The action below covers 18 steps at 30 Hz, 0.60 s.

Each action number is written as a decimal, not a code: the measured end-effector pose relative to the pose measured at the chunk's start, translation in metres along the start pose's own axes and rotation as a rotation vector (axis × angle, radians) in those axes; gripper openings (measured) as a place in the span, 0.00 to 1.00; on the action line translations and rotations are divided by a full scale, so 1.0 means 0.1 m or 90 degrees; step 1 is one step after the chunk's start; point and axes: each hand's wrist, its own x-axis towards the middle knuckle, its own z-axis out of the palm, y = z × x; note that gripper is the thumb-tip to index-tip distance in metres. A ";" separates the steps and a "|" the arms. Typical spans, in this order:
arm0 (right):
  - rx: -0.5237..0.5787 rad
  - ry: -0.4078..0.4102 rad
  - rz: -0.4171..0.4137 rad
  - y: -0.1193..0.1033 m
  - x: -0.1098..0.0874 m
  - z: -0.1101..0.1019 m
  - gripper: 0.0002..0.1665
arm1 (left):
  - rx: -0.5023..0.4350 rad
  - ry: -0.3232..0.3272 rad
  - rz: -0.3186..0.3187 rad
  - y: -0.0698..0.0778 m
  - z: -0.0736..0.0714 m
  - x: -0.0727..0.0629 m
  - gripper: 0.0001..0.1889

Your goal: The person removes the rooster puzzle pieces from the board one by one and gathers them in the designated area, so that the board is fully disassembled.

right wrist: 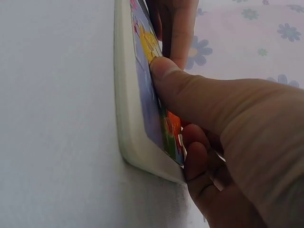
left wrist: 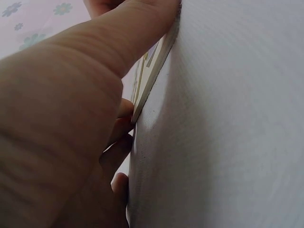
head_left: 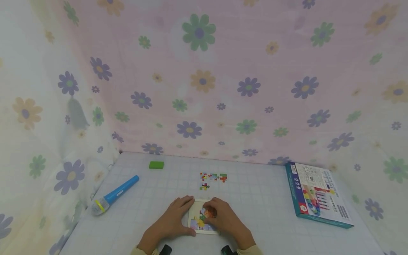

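Observation:
A pale-framed jigsaw tray (head_left: 194,209) lies on the table near its front, with several joined pieces in its lower part. My left hand (head_left: 172,219) holds the tray's left side, thumb at the near edge and fingers at the far left corner. In the left wrist view the thumb (left wrist: 128,33) covers part of the rim. My right hand (head_left: 224,216) pinches an orange-and-green puzzle piece (right wrist: 174,126) over the tray's right part, thumb on its face and fingertips at its edge. The fingers partly hide this piece. Several loose puzzle pieces (head_left: 213,177) lie beyond the tray.
A blue toy microphone (head_left: 121,189) lies at the left, and a green block (head_left: 156,165) sits toward the back left. On the right is a flat boxed set (head_left: 322,194). Flowered cloth (head_left: 223,71) encloses the table at the back and sides.

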 end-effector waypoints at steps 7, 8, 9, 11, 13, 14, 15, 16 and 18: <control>0.001 -0.001 -0.009 -0.02 0.00 -0.02 0.24 | -0.002 -0.003 -0.003 -0.01 0.01 0.02 0.60; 0.000 -0.003 -0.012 -0.02 0.00 -0.02 0.24 | -0.002 -0.004 -0.003 -0.01 0.01 0.02 0.60; 0.002 -0.007 -0.010 -0.03 0.00 -0.03 0.23 | -0.002 -0.005 -0.004 -0.02 0.01 0.03 0.60; 0.002 -0.018 -0.003 -0.04 0.00 -0.05 0.23 | -0.003 -0.008 -0.007 -0.01 0.01 0.03 0.60; -0.005 -0.031 0.003 -0.06 0.00 -0.07 0.23 | -0.006 -0.009 -0.009 -0.01 0.00 0.02 0.60; -0.010 -0.039 0.007 -0.07 0.00 -0.08 0.24 | -0.008 -0.009 -0.009 0.00 0.00 0.02 0.60; -0.012 -0.046 0.015 -0.09 0.00 -0.09 0.23 | -0.009 -0.010 -0.010 0.00 -0.01 0.02 0.59; -0.025 -0.052 0.017 -0.11 -0.01 -0.09 0.23 | -0.009 -0.010 -0.010 0.01 -0.01 0.01 0.59; -0.052 -0.061 0.020 -0.15 -0.01 -0.10 0.22 | -0.009 -0.007 -0.005 0.02 -0.02 0.00 0.59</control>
